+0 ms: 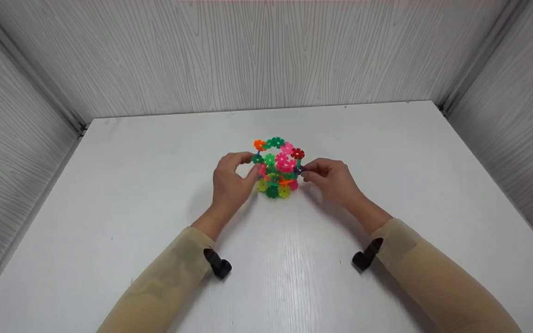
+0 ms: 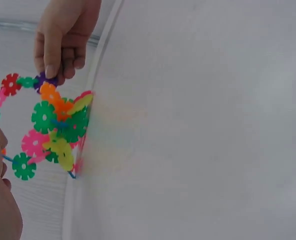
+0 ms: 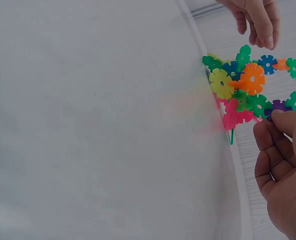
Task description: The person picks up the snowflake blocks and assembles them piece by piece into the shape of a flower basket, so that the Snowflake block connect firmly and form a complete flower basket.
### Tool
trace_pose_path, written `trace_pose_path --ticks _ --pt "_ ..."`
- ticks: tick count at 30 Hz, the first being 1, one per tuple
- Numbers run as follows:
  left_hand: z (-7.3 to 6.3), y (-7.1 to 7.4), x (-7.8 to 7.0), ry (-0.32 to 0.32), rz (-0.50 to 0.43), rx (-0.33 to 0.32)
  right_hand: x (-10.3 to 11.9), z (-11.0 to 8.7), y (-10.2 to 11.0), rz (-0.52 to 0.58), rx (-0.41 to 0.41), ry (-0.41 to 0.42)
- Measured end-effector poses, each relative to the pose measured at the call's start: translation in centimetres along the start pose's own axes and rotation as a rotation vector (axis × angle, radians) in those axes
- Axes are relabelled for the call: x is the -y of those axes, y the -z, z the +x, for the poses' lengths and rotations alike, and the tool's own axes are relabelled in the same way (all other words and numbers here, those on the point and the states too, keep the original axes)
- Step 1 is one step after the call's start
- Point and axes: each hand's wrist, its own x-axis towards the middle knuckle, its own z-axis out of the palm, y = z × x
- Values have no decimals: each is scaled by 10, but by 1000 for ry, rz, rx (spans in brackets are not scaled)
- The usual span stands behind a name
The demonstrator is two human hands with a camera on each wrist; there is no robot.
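Observation:
A small openwork build of plastic snowflake discs (image 1: 273, 190), in green, pink, yellow, orange and other colours, stands on the white table. A loop of linked discs rises from its top. My right hand (image 1: 337, 181) pinches a purple disc (image 3: 279, 107) on the right side of that loop between thumb and fingers. On the other side is my left hand (image 1: 233, 181), thumb and forefinger spread near a green disc (image 1: 257, 158). In the right wrist view the left fingertips (image 3: 269, 42) hover just off a blue disc (image 3: 267, 64), with a narrow gap between.
The white table (image 1: 266, 259) spreads around the build. Pale wood-grain panels (image 1: 257, 55) close it in at the back and both sides. Each sleeve has a black wrist camera mount (image 1: 219, 263) at its cuff.

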Motion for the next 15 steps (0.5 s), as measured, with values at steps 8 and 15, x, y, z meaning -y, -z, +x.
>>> trace_pose_path --ticks 8,15 --pt "11 8 10 297 -148 158 0 5 2 14 -5 -67" --pt "8 13 9 299 -164 174 0 7 6 29 -16 -53"
